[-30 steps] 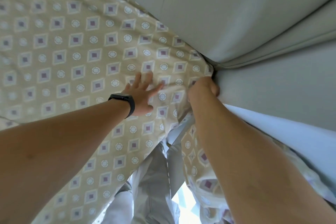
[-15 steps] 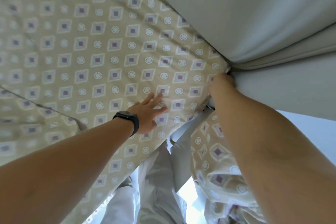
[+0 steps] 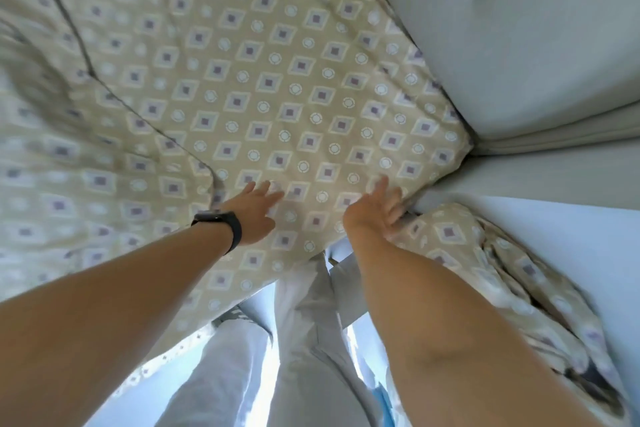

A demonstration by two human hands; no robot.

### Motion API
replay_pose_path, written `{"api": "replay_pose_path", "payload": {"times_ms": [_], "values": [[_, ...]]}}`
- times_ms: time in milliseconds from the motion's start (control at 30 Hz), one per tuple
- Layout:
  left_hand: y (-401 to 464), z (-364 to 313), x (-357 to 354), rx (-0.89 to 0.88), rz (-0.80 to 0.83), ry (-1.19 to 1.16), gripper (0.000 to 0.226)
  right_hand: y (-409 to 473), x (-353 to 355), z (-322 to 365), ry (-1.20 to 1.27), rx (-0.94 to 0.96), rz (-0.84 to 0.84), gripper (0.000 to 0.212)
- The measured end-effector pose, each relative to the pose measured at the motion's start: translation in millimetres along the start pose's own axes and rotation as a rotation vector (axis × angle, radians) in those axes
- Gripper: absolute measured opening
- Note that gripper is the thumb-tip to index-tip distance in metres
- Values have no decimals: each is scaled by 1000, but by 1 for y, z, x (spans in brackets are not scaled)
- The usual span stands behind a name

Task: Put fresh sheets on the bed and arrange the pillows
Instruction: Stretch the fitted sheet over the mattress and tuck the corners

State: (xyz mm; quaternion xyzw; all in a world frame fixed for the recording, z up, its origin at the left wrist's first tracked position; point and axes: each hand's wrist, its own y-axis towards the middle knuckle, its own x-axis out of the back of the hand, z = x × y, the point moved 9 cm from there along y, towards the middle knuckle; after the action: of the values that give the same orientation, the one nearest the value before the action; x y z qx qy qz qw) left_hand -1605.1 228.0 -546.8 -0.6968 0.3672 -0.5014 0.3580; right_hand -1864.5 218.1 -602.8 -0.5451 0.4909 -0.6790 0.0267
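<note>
A beige sheet [image 3: 263, 80] printed with purple squares and white rings covers the mattress up to the corner by the headboard. My left hand [image 3: 254, 210], with a black watch on its wrist, lies flat on the sheet with its fingers spread. My right hand [image 3: 379, 210] rests with straight fingers on the sheet at the mattress edge near the corner. A loose bunch of the same printed fabric [image 3: 485, 263] hangs down beside my right forearm.
A grey padded headboard [image 3: 519, 28] rises behind the mattress corner, and the grey bed frame side [image 3: 554, 177] runs off to the right. A pale wall or floor surface [image 3: 571, 243] lies at the right. My legs in light trousers [image 3: 294, 340] stand against the bed.
My right hand has come out of the gap at the headboard corner and now lies on the sheet at the mattress edge. The view has pulled back, and the left hand stays flat.
</note>
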Motion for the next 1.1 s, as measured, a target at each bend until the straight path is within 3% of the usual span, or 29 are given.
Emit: {"api": "replay_pose_path", "payload": {"times_ms": [67, 100, 233, 333, 433, 567, 600, 667, 733, 900, 967, 1100], "values": [[-14, 28, 8, 39, -68, -88, 68, -17, 3, 3, 63, -138, -7, 62], [-26, 47, 9, 53, -101, -161, 67, -32, 3, 21, 63, -67, -32, 62], [-86, 126, 20, 143, -326, -496, 58, -134, 1, 151, -36, 581, -112, 48], [-137, 200, 13, 260, -431, -545, 57, -217, -53, 240, -161, 821, 181, 43], [-183, 276, -13, 373, -483, -588, 59, -278, -112, 290, -38, 768, 410, 49], [-237, 356, -82, 471, -500, -730, 61, -329, -185, 304, 163, 499, 586, 101], [-247, 368, -100, 477, -485, -743, 61, -335, -194, 305, 235, 441, 554, 99], [-263, 383, -128, 481, -469, -750, 61, -344, -195, 307, 363, 411, 444, 77], [-281, 394, -151, 486, -456, -760, 63, -363, -188, 307, 354, 493, 379, 59], [-311, 394, -153, 441, -545, -861, 68, -431, -130, 292, 382, 703, 274, 43], [-331, 386, -136, 410, -618, -918, 77, -462, -99, 285, 432, 740, 266, 33], [-364, 355, -95, 316, -679, -995, 113, -510, -25, 260, 636, 680, 273, 40]]}}
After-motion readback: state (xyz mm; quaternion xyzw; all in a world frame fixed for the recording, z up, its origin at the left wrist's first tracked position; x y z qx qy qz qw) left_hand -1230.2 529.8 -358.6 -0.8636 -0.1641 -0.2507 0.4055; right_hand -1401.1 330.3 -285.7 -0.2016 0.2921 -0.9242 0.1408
